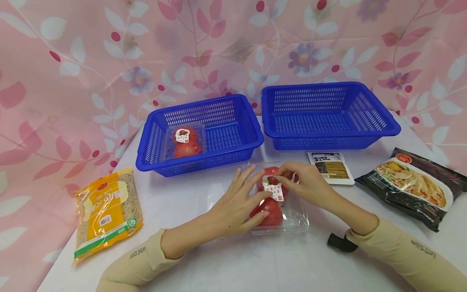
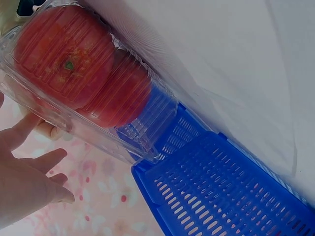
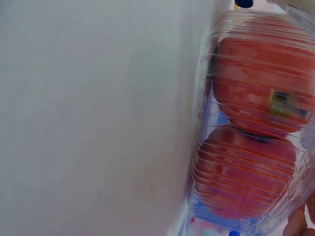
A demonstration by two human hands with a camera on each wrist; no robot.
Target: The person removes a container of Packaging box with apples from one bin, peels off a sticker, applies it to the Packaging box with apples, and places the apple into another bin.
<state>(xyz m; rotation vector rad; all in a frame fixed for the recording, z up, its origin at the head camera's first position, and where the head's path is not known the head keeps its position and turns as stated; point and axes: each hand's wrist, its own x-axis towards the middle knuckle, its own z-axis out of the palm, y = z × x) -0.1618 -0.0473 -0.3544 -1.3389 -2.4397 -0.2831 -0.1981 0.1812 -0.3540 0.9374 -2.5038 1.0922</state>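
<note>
A clear plastic box [image 1: 292, 223] holding two red tomatoes [image 1: 270, 213] lies on the white table; a white label [image 1: 273, 188] with a red fruit picture is on its top. My left hand [image 1: 237, 205] rests across its left side with fingers spread, fingertips touching the label and the box. At the label's upper right edge, the curled fingers and thumb of my right hand [image 1: 306, 182] pinch it. In the left wrist view the tomatoes [image 2: 64, 59] show through the ribbed plastic. The right wrist view also shows the tomatoes [image 3: 246, 167], with only a few fingers at its lower right corner.
Behind the box stand two blue baskets; the left basket [image 1: 198, 162] holds another labelled tomato box [image 1: 186, 142], the right basket [image 1: 328, 142] stands beside it. A yellow bag [image 1: 107, 213] lies left. A flat white packet [image 1: 332, 168], a black noodle bag [image 1: 412, 186] and a dark object [image 1: 342, 242] lie right.
</note>
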